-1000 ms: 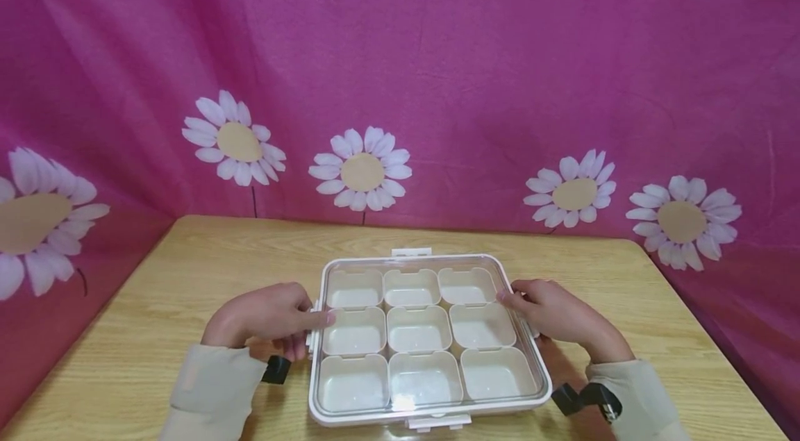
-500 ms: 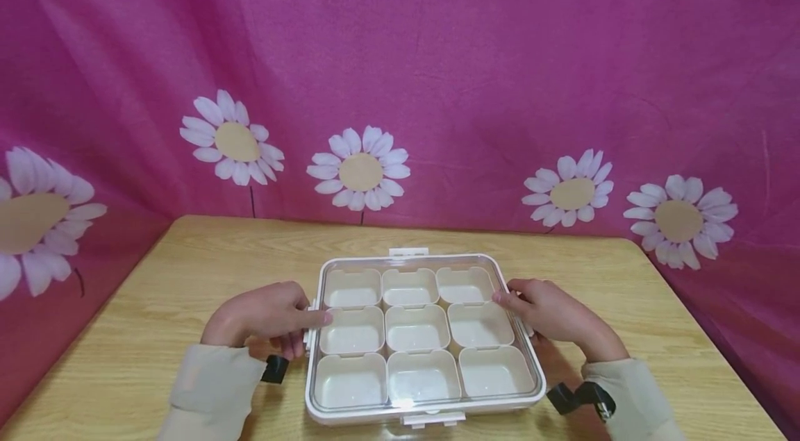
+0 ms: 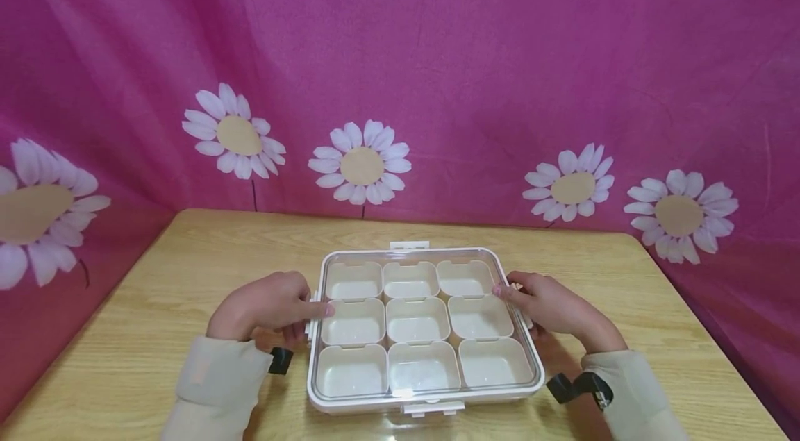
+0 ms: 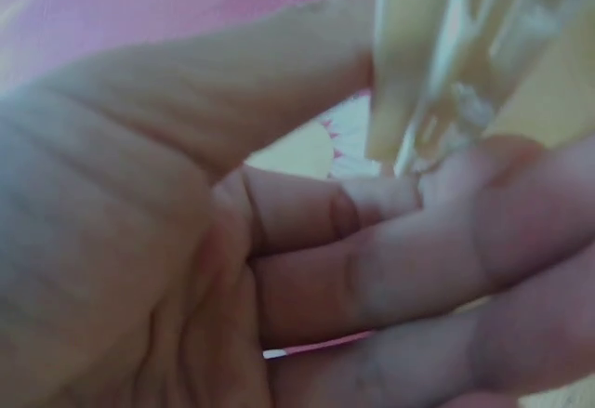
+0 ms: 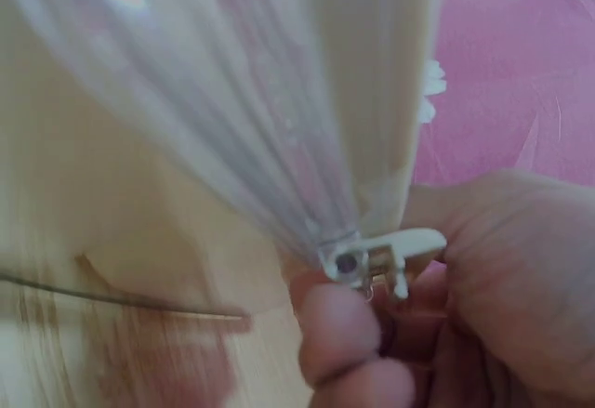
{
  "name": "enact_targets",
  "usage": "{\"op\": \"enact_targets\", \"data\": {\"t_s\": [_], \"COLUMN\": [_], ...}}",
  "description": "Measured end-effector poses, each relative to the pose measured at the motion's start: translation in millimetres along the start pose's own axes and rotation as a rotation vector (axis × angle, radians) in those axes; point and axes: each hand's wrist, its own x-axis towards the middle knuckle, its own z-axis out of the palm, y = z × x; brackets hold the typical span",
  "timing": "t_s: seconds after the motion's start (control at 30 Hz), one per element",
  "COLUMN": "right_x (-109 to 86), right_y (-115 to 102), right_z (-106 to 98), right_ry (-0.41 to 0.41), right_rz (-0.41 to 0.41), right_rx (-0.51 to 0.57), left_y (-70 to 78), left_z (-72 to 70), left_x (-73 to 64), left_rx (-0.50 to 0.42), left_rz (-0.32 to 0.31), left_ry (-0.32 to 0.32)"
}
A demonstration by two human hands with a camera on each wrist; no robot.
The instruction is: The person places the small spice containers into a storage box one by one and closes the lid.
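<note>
A flat rectangular storage box (image 3: 417,316) with a clear, white-rimmed lid is at the front middle of the table in the head view. Through the lid show several cream cups in rows of three, with nothing visible in them. My left hand (image 3: 271,305) grips the left side, its thumb on top of the lid edge and fingers curled below. On the opposite side my right hand (image 3: 550,309) holds the box the same way. A white latch (image 5: 409,250) sticks out beside the right fingers in the right wrist view. The left wrist view shows fingertips at the box's side.
The wooden table (image 3: 206,253) extends around the box. Behind and beside it hangs a magenta cloth (image 3: 437,80) printed with white daisies. Further white latches stick out at the box's front (image 3: 432,408) and back (image 3: 409,245). Black straps are on both wrists.
The box's right side has shifted slightly left along with the right hand. Both hands keep their grip, and the whole head view has tilted a little.
</note>
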Motion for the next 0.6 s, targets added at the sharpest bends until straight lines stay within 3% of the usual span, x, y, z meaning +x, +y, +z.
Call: {"op": "enact_targets", "data": {"t_s": [0.33, 0.47, 0.6], "right_x": [-8.8, -11.4, -13.7], "right_y": [12.6, 16.2, 18.9], "right_z": [-16.3, -21.3, -26.0], "right_ry": [-0.058, -0.055, -0.04], "right_rz": [-0.051, -0.047, -0.047], "right_rx": [-0.007, -0.018, -0.041], "left_y": [-13.9, -15.4, -12.2], "left_z": [-6.9, -9.2, -12.0], "left_x": [-1.1, -2.9, -5.0], "left_rx": [-0.001, 0.0, 0.076], "left_rz": [0.072, 0.04, 0.014], "left_ry": [0.0, 0.014, 0.065]}}
